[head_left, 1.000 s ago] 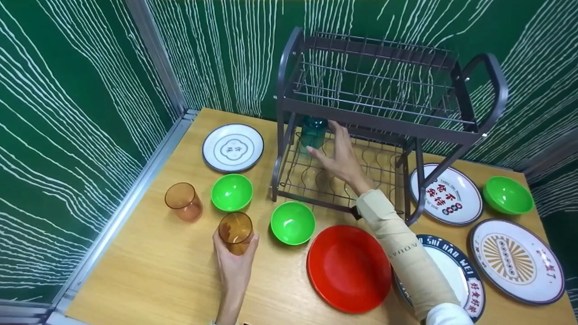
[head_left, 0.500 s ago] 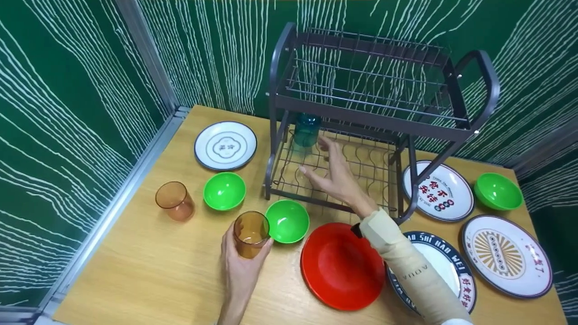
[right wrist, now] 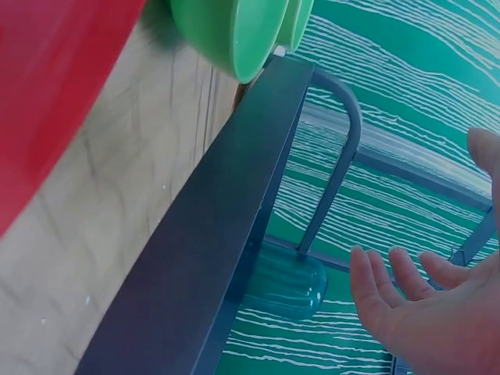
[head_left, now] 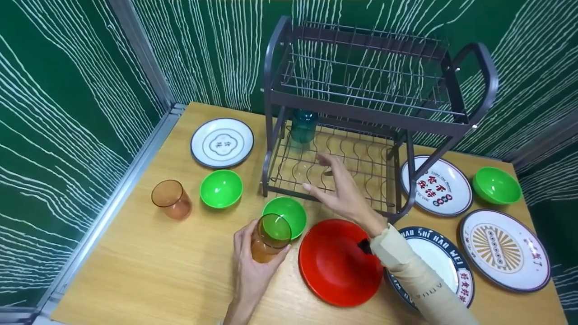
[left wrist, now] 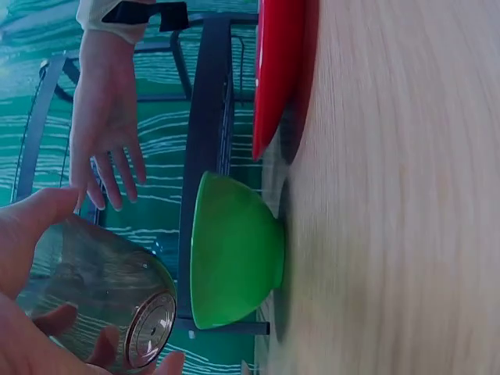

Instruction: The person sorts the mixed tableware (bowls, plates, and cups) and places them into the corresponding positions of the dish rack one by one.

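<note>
My left hand (head_left: 254, 273) grips an amber drinking glass (head_left: 267, 250), fingers and thumb wrapped round its sides. In the left wrist view the glass (left wrist: 105, 289) is held off the table, its base towards a green bowl (left wrist: 234, 254). From the head, the glass's rim overlaps that bowl (head_left: 295, 212). My right hand (head_left: 345, 196) holds nothing; its thumb and fingers are spread in front of the rack's lower tier. A teal glass (head_left: 303, 128) stands at the back left of that tier, apart from the right hand (right wrist: 437, 312).
The dark two-tier dish rack (head_left: 361, 108) stands at the back. Another amber glass (head_left: 172, 201), a green bowl (head_left: 221, 189) and a white plate (head_left: 222, 142) lie left. A red plate (head_left: 338, 275) sits in front; several patterned plates and a green bowl (head_left: 496, 185) are at right.
My right hand has let go of the teal glass and drawn back from the rack towards me. My left hand has carried the amber glass rightward, to the middle green bowl.
</note>
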### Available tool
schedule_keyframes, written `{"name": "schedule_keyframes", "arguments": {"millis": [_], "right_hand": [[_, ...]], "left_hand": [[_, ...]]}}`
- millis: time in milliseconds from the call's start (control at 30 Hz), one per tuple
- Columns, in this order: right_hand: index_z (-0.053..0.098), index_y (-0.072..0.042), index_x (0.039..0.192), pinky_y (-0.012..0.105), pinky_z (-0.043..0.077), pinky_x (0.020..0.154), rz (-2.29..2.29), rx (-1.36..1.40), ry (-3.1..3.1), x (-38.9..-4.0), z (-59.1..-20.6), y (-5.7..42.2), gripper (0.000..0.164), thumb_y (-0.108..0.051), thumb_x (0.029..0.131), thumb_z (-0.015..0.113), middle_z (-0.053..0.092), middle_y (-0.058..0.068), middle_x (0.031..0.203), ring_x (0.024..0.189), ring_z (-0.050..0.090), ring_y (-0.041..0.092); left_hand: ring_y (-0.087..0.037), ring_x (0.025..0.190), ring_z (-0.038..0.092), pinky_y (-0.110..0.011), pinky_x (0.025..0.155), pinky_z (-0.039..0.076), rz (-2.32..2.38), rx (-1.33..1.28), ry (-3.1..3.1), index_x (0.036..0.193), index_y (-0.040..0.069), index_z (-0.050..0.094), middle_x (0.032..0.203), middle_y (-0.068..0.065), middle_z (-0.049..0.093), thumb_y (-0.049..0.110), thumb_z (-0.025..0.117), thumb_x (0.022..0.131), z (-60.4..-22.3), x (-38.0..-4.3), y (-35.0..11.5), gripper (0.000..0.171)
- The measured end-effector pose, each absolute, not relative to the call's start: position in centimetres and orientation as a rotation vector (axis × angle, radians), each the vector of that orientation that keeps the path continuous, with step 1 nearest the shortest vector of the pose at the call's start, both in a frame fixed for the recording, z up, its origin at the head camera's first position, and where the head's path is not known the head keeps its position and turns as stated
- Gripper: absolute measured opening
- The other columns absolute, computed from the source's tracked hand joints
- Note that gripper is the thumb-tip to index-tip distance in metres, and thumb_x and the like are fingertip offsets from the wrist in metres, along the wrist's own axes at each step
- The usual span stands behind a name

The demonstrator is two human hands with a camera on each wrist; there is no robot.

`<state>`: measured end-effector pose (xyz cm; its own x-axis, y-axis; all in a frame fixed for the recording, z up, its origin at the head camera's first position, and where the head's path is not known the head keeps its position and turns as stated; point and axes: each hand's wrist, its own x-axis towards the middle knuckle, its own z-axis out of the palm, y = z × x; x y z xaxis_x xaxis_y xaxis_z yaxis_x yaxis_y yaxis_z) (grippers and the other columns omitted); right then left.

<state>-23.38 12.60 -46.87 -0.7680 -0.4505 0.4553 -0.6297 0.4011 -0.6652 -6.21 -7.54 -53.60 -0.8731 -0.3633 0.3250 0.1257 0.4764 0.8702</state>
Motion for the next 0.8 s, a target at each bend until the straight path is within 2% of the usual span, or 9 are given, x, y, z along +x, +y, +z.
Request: {"name": "schedule_keyframes", "arguments": {"millis": [167,400,533,667,800], "right_hand": [[0.036,-0.022,0.143,0.038,0.044,0.095,1.36,0.956,-2.454,-22.2,-46.8,13.1,0.072,-0.032,0.083,0.073,0.044,-0.009,0.138,0.12,0.045,0.018],[0.041,-0.011,0.139,0.042,0.043,0.095,1.426,0.946,-2.459,-19.2,-44.3,13.3,0.064,-0.018,0.084,0.072,0.047,0.002,0.136,0.119,0.046,0.023],[0.042,-0.009,0.138,0.044,0.043,0.096,1.45,0.974,-2.463,-17.6,-43.1,13.4,0.062,-0.016,0.084,0.072,0.047,0.002,0.136,0.119,0.046,0.025],[0.043,-0.008,0.137,0.043,0.044,0.096,1.442,1.012,-2.464,-16.3,-42.9,13.5,0.063,-0.016,0.083,0.073,0.047,0.002,0.136,0.119,0.047,0.02],[0.042,-0.007,0.137,0.042,0.046,0.096,1.443,1.082,-2.433,-15.2,-43.1,13.3,0.065,-0.015,0.08,0.074,0.047,0.006,0.135,0.12,0.047,0.018]], "left_hand": [[-0.017,0.114,0.046,-0.045,0.097,0.042,-1.377,0.085,-2.313,0.135,0.034,0.047,0.123,0.0,0.039,0.044,0.084,0.065,-53.2,-6.0,-7.1,0.08],[-0.021,0.119,0.042,-0.042,0.097,0.045,-1.257,-0.096,-2.385,0.136,0.028,0.049,0.127,-0.008,0.038,0.029,0.088,0.064,-53.1,-5.8,-6.4,0.082],[-0.024,0.12,0.04,-0.045,0.095,0.047,-1.139,-0.153,-2.431,0.137,0.029,0.048,0.129,-0.011,0.04,0.034,0.086,0.067,-53.0,-5.7,-5.7,0.08],[-0.024,0.12,0.039,-0.044,0.093,0.048,-1.019,-0.183,-2.501,0.138,0.03,0.047,0.13,-0.008,0.04,0.038,0.085,0.067,-52.8,-5.6,-5.2,0.081],[-0.024,0.12,0.039,-0.042,0.094,0.048,-0.909,-0.211,-2.549,0.138,0.025,0.047,0.129,-0.007,0.041,0.038,0.087,0.065,-52.7,-5.6,-4.7,0.084]]}}
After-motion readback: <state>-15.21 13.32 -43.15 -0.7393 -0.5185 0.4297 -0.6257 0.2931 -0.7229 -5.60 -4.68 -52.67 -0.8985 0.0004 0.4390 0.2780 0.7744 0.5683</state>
